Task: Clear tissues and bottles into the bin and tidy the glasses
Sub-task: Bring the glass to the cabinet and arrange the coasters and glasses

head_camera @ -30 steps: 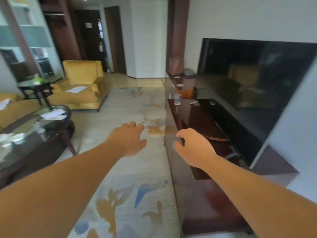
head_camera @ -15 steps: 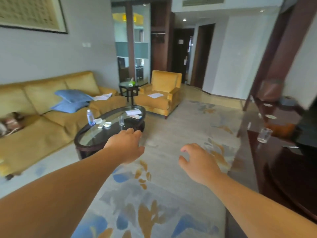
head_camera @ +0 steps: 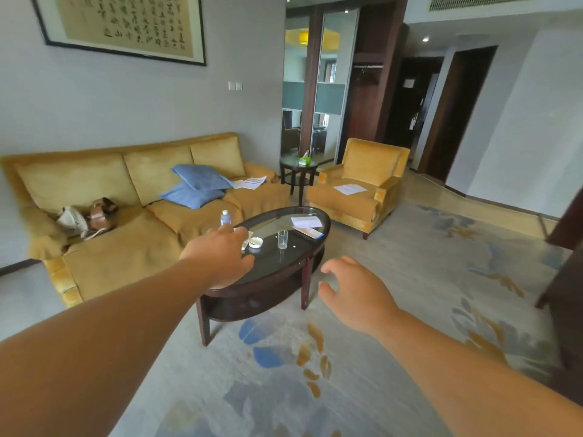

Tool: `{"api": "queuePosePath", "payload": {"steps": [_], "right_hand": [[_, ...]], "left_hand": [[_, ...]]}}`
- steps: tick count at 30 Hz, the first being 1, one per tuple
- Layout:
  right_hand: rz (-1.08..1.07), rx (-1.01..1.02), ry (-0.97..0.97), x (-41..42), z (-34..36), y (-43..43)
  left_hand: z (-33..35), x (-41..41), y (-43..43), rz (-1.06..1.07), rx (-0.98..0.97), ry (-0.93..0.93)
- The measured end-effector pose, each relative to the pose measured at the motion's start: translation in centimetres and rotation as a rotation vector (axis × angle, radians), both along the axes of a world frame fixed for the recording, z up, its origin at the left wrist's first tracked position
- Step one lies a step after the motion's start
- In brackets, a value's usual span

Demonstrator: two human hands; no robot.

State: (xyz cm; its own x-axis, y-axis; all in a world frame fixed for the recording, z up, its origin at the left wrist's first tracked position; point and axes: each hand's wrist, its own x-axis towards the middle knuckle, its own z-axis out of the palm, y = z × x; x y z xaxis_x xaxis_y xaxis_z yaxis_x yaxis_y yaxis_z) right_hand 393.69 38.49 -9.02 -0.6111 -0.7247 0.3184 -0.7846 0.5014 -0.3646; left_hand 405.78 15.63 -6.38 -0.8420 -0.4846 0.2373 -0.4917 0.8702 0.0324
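An oval glass-topped coffee table (head_camera: 312, 247) stands in front of me. On it are a small plastic water bottle (head_camera: 225, 217) at the far left edge, an empty drinking glass (head_camera: 282, 239) near the middle, a white ashtray (head_camera: 255, 242) and white papers (head_camera: 306, 221). My left hand (head_camera: 220, 257) hovers over the near left end of the table, fingers apart, holding nothing. My right hand (head_camera: 356, 291) hangs in the air to the right of the table, fingers loosely curled, also empty. A green tissue box (head_camera: 304, 160) sits on a round side table (head_camera: 298, 171).
A yellow sofa (head_camera: 126, 222) with blue cushions (head_camera: 198, 187), a bag and papers runs along the left wall. A yellow armchair (head_camera: 359, 190) with a paper sheet stands behind the coffee table. Dark wooden furniture (head_camera: 564, 279) is at the right edge. Patterned carpet covers the floor.
The view has swung left, from the TV cabinet to the sofa and coffee table. The table is now closer, and both empty hands reach toward it.
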Motion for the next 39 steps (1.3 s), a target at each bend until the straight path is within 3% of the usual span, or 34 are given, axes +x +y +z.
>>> {"api": "queuePosePath", "payload": {"steps": [13, 23, 33, 39], "right_hand": [[-0.015, 0.027, -0.065, -23.3, -4.0, -12.1], [0.03, 0.112, -0.178, -42.1, -7.1, -23.0], [0.005, 0.266, -0.264, -57.4, -17.9, -39.5], [-0.011, 0.321, -0.38, -63.1, -24.3, -47.1]], "left_hand": [[-7.1, -22.8, -11.4, -0.016, 0.059, -0.066], [-13.0, -40.1, -19.9, 0.074, 0.285, -0.044], [-24.1, -55.9, -35.4, 0.089, 0.445, -0.119], [-30.5, -61.4, -42.8, 0.147, 0.58, -0.233]]}}
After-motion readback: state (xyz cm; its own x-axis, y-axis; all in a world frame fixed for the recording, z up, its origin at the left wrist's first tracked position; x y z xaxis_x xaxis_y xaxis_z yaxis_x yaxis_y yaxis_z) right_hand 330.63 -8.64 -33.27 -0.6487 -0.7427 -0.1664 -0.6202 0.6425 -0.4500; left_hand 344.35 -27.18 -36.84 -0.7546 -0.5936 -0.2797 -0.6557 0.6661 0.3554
